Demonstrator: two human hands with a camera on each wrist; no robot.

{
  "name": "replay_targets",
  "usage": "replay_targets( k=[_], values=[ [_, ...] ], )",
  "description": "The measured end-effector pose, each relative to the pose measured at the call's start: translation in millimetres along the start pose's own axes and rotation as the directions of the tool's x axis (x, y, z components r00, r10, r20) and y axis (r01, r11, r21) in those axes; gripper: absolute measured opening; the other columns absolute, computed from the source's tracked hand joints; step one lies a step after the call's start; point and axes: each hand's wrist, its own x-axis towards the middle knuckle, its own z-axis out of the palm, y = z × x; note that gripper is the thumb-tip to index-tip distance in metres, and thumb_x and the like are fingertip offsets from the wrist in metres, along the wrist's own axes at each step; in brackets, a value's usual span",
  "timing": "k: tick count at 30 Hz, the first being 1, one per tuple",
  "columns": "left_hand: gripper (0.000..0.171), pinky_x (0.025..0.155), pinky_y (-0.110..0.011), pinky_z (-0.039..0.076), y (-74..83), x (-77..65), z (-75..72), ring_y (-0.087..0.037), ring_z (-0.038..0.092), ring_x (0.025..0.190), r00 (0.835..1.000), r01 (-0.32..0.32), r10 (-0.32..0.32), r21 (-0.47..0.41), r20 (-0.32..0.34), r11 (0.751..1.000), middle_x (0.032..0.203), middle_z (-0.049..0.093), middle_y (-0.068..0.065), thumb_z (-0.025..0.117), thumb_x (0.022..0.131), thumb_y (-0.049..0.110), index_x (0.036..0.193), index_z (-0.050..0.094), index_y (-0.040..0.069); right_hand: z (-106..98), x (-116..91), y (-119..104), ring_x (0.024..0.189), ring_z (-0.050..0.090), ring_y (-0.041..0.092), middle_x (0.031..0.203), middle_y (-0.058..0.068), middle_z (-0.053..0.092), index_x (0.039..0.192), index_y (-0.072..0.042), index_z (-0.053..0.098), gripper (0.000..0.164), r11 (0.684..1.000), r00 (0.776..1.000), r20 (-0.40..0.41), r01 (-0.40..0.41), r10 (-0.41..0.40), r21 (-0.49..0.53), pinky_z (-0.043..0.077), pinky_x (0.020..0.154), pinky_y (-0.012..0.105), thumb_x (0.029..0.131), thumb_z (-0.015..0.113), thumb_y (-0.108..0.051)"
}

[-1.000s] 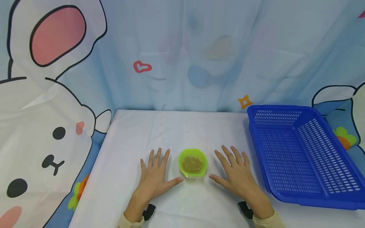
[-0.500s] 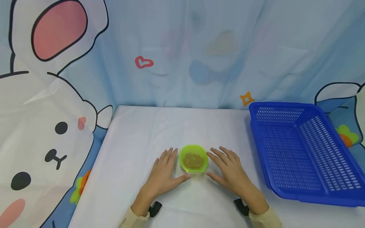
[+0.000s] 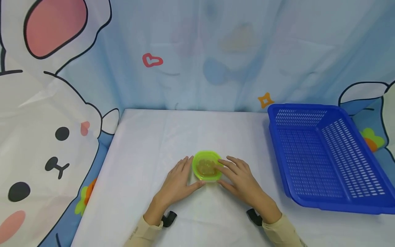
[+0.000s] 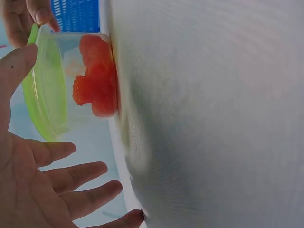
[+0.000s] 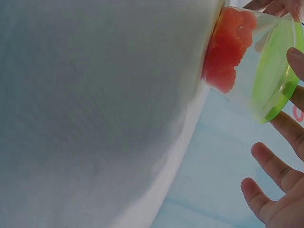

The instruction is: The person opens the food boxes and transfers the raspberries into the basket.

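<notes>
Straightening and parting the fingers of the left hand (image 3: 176,181), gripping nothing, and bringing the thumb right up to the near edge of the green-lidded tub (image 3: 207,166). Bending the fingers of the right hand (image 3: 243,176) just a touch, loosely spread, clenching nothing, and reaching two fingertips over the right rim. Finding the tub upright between the two hands, standing on the white cloth (image 3: 185,132). Fanning the left fingers widely over in the left wrist view, and trailing the right ring and little fingers clear of the green lid (image 5: 278,71) in the right wrist view. Not telling firm contact from mere overlap at either thumb. Losing some right fingers partly behind the lid, cutting off most of that palm at the frame's edge, and cropping both sleeves (image 3: 143,233) along the bottom of the head view. Making out only a yellowish blur through the lid from above, but getting red-orange pieces (image 4: 97,78) plainly through the clear wall from both wrists, sitting at the tub's base. Catching the whole opening of the blue basket (image 3: 279,147) only from the head, well apart on the right, and glimpsing just a patch from the left wrist.
</notes>
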Motion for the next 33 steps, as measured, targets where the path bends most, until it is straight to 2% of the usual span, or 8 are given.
replay_targets(
  k=[2,5,8,11,19,23,26,33],
  values=[
    [0.098,0.11,-0.058,0.03,0.1,0.3,-0.3,-0.038,0.03,0.144,1.0,0.005,-0.005,-0.011,0.006,1.0,0.158,0.032,-0.02,0.059,0.089,0.069,0.159,0.025,0.009,0.4,0.8,0.0,0.127,0.048,0.044,0.131,0.014,0.062,0.126,-0.008,0.068,0.053,1.0,1.0,0.002,0.008,-0.008,-0.003,0.037,0.097,0.065,0.104,0.044,-0.051],
    [0.098,0.111,-0.059,0.028,0.4,0.3,-0.4,-0.036,0.029,0.145,1.0,0.018,-0.017,-0.036,0.023,0.999,0.158,0.031,-0.02,0.058,0.089,0.069,0.16,0.022,0.011,0.4,0.9,0.4,0.125,0.05,0.044,0.128,0.014,0.064,0.124,-0.01,0.07,0.043,1.0,1.0,0.0,0.017,-0.017,-0.006,0.038,0.096,0.065,0.101,0.058,-0.044],
    [0.099,0.112,-0.06,0.026,0.7,0.2,-0.4,-0.034,0.028,0.146,0.999,0.032,-0.03,-0.054,0.038,0.998,0.158,0.03,-0.021,0.058,0.089,0.07,0.161,0.018,0.014,0.2,1.0,1.1,0.122,0.052,0.044,0.126,0.013,0.065,0.123,-0.012,0.07,0.038,1.0,1.0,0.0,0.013,-0.013,-0.009,0.038,0.095,0.065,0.091,0.074,-0.032],
    [0.099,0.112,-0.061,0.024,0.8,0.0,-0.8,-0.033,0.027,0.146,0.998,0.044,-0.041,-0.065,0.046,0.997,0.158,0.03,-0.021,0.057,0.089,0.071,0.162,0.015,0.017,-0.3,1.9,1.5,0.121,0.053,0.043,0.124,0.011,0.066,0.124,-0.014,0.071,0.043,1.0,1.0,0.002,0.006,-0.006,-0.015,0.038,0.094,0.065,0.083,0.079,-0.025],
    [0.099,0.111,-0.061,0.026,1.5,-1.8,-0.8,-0.042,0.031,0.142,0.996,0.068,-0.062,-0.11,0.06,0.992,0.156,0.031,-0.024,0.058,0.089,0.071,0.162,0.012,0.023,-2.0,2.8,0.8,0.115,0.055,0.04,0.12,0.009,0.068,0.122,-0.016,0.072,0.036,1.0,1.0,-0.015,0.015,-0.016,-0.02,0.039,0.092,0.063,0.09,0.074,-0.031],
    [0.099,0.111,-0.06,0.027,0.6,-1.7,0.1,-0.043,0.033,0.141,0.996,0.065,-0.058,-0.12,0.062,0.991,0.155,0.033,-0.023,0.057,0.088,0.071,0.162,0.011,0.025,-2.2,3.6,1.0,0.112,0.056,0.038,0.117,0.007,0.069,0.121,-0.017,0.073,0.038,1.0,0.999,-0.031,0.021,-0.022,-0.023,0.039,0.092,0.062,0.101,0.056,-0.044],
    [0.098,0.112,-0.06,0.024,-0.1,-1.9,0.8,-0.041,0.032,0.142,0.997,0.056,-0.049,-0.117,0.061,0.992,0.155,0.034,-0.022,0.057,0.089,0.071,0.162,0.011,0.025,-2.0,4.1,0.5,0.11,0.057,0.037,0.116,0.005,0.07,0.122,-0.018,0.073,0.044,0.999,0.998,-0.052,0.027,-0.029,-0.028,0.039,0.092,0.061,0.105,0.044,-0.047],
    [0.095,0.111,-0.062,0.025,1.6,-1.5,0.1,-0.04,0.031,0.143,0.998,0.039,-0.033,-0.12,0.049,0.992,0.154,0.035,-0.022,0.06,0.09,0.065,0.162,0.013,0.024,-2.8,7.3,0.0,0.109,0.058,0.034,0.113,0.003,0.07,0.12,-0.019,0.074,0.042,0.999,0.996,-0.089,0.025,-0.028,-0.038,0.039,0.094,0.06,0.107,0.043,-0.043]
  ],
)
